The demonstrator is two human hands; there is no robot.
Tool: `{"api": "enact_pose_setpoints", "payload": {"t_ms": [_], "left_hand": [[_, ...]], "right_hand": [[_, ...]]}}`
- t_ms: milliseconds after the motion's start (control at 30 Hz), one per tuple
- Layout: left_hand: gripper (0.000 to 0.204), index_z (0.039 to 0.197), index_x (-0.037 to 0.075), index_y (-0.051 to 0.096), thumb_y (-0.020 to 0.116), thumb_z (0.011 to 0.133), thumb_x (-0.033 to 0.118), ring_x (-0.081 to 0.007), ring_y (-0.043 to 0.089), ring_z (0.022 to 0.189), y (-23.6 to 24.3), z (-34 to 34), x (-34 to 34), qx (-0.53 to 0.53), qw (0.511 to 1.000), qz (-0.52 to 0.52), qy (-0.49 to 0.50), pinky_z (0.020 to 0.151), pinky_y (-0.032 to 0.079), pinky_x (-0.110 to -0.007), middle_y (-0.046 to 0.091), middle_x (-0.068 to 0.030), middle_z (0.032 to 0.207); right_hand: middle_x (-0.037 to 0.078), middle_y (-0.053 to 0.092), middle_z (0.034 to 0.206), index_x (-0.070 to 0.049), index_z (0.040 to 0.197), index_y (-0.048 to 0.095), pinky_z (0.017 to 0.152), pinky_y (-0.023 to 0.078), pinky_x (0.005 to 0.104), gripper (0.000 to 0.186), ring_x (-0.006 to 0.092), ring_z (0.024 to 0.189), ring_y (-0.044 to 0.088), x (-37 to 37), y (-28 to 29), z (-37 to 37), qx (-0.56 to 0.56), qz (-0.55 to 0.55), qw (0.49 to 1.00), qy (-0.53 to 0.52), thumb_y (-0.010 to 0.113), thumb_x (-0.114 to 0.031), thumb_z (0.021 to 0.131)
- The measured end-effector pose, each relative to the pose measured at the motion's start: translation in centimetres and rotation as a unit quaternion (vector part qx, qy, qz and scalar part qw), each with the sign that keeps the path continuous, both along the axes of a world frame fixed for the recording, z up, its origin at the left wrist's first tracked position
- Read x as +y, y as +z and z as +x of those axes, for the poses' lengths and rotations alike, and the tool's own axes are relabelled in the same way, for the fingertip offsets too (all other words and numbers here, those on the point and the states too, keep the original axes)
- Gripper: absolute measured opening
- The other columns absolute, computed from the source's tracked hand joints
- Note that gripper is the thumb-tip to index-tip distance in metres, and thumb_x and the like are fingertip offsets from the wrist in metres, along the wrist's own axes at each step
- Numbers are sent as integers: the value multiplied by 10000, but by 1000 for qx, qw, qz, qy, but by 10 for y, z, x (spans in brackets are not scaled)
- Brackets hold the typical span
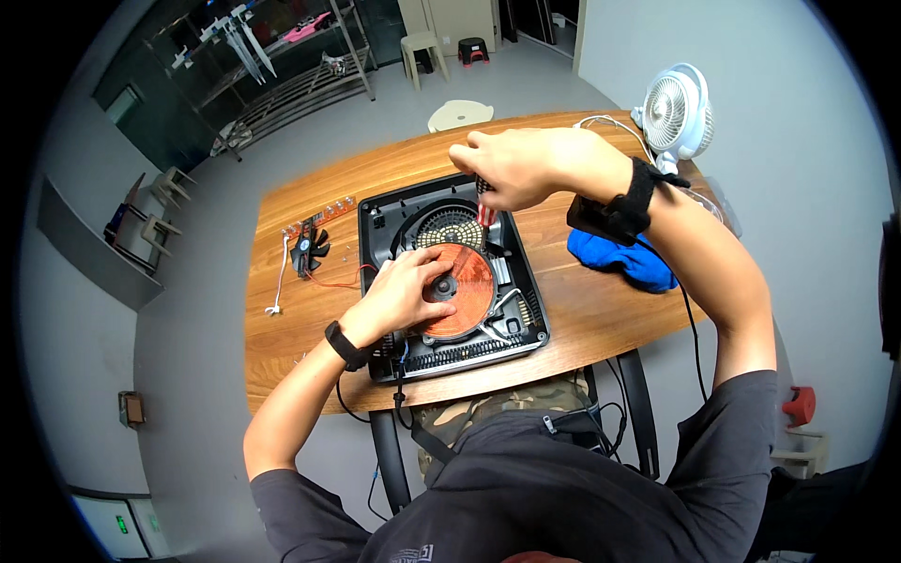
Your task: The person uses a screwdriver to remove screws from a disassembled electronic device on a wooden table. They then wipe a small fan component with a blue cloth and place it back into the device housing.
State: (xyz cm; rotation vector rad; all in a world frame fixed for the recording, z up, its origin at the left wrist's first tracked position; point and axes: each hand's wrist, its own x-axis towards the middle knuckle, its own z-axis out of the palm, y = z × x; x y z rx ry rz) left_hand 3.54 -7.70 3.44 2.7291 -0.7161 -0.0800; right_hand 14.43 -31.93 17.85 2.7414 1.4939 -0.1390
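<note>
Toward the near edge of the tabletop (582, 324), the casing (378, 241) lies uncovered, its coil (472, 291) still seated under my spread left fingers (430, 272); my right fingers (472, 158) grip a screwdriver (486, 217). By the left edge, black fan (304, 254) and circuit strip (324, 215) look already out.

1. Brown wood-grain table (577, 314): bears the items below.
2. Open black rectangular casing (375, 246): lies near the middle.
3. Small black-bladed fan (305, 251), narrow orange circuit board (324, 217): left of casing.
4. Crumpled blue cloth (619, 260): right of casing.
</note>
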Motion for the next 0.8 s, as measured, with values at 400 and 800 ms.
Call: {"api": "enact_pose_setpoints", "payload": {"t_ms": [400,800], "left_hand": [[748,1406,88,626,857,782,430,-346,480,1393,5,0,-1,35,999,7,9,1120,403,-484,503,-153,1526],[743,1406,95,627,848,789,445,-332,489,1382,5,0,-4,30,999,15,11,1094,419,-479,515,-151,1504]], "right_hand": [[259,696,1062,29,1079,604,825,569,510,379,444,955,697,16,-3,-13,-19,6,996,-87,580,-345,1020],[249,725,896,33,1140,592,749,573,483,430,427,858,705,17,-3,-13,-31,-9,998,-51,531,-385,1058]]}}
